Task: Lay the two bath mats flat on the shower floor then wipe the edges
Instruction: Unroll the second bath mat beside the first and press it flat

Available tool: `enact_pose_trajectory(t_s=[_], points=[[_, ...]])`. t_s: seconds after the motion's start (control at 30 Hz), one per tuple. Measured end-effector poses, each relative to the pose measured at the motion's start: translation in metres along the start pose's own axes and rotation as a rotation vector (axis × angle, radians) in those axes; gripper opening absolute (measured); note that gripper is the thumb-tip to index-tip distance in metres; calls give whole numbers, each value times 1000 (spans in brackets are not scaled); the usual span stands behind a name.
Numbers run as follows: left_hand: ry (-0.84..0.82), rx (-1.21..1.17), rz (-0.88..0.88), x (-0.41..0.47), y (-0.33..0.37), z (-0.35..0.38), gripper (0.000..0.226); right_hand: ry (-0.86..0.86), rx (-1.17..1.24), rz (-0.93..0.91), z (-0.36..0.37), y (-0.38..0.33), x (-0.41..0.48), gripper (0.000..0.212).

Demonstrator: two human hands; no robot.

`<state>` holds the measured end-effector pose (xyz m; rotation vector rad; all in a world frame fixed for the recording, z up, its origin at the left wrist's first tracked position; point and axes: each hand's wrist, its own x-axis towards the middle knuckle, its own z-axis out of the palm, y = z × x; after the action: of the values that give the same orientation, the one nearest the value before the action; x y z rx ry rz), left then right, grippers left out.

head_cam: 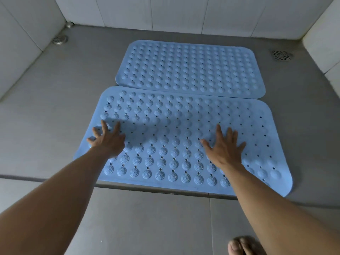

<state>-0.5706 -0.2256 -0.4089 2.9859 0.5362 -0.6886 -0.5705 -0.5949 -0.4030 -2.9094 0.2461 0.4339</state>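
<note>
Two light blue rubber bath mats with round bumps lie on the grey shower floor. The far mat (191, 69) lies flat near the back wall. The near mat (184, 116) lies in front of it, and its far edge overlaps the far mat's near edge. My left hand (107, 139) is over the near mat's left end with fingers spread. My right hand (225, 148) is spread palm-down on its right half. Neither hand holds anything.
White tiled walls close the floor at the back and both sides. A round drain (60, 39) sits in the back left corner and a square drain (282, 55) at the right. A step edge (46, 178) runs under the near mat's front. My toes (242, 245) show bottom right.
</note>
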Motion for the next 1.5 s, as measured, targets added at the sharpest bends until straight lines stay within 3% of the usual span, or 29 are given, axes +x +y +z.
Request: enact_pose_trajectory(t_s=[0.13, 0.43, 1.0, 1.1, 1.23, 1.5], points=[[25, -69, -16, -2, 0, 3, 59, -164, 43, 186, -13, 27, 3, 113], [80, -54, 16, -1, 2, 9, 58, -174, 60, 168, -15, 43, 8, 112], [22, -66, -10, -8, 7, -4, 63, -208, 73, 166, -22, 47, 12, 111], [113, -13, -76, -10, 15, -12, 65, -174, 86, 181, -23, 45, 13, 104], [232, 70, -139, 4, 28, -31, 65, -28, 14, 62, -24, 24, 20, 99], [291, -129, 163, 83, 30, -35, 67, -14, -30, -326, -25, -93, 96, 76]])
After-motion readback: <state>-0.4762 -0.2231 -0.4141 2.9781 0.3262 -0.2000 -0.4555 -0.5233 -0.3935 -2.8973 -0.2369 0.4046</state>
